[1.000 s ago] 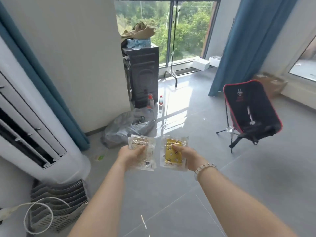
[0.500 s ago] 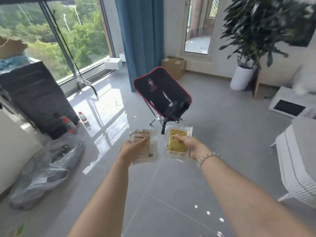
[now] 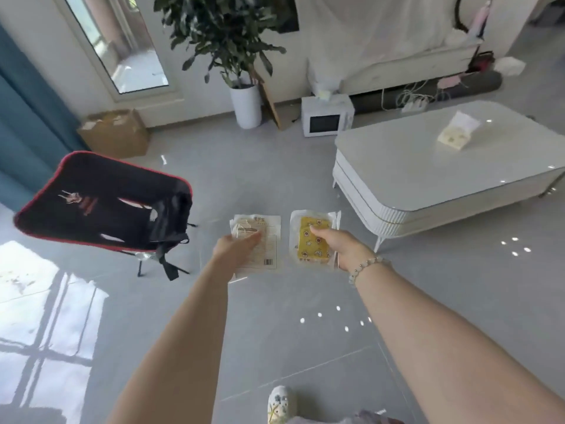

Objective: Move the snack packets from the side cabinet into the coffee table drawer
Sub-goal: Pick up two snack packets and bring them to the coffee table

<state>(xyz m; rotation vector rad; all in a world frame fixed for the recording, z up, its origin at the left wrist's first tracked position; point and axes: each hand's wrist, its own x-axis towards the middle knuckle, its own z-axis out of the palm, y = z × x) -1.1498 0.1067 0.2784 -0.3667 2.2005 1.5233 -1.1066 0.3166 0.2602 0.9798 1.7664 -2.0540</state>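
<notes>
With white packet pinched in left hand, yellow packet in right hand, head for the coffee table; stack both before opening the drawer.

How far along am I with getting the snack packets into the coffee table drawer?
Partway. Done: two packets are out of the cabinet. In hand: the left hand grips a pale packet, the right hand a yellow packet, both carried in the air. Left: reach the coffee table ahead on the right, open its drawer, which is not visibly open here, and put both packets in.
</notes>
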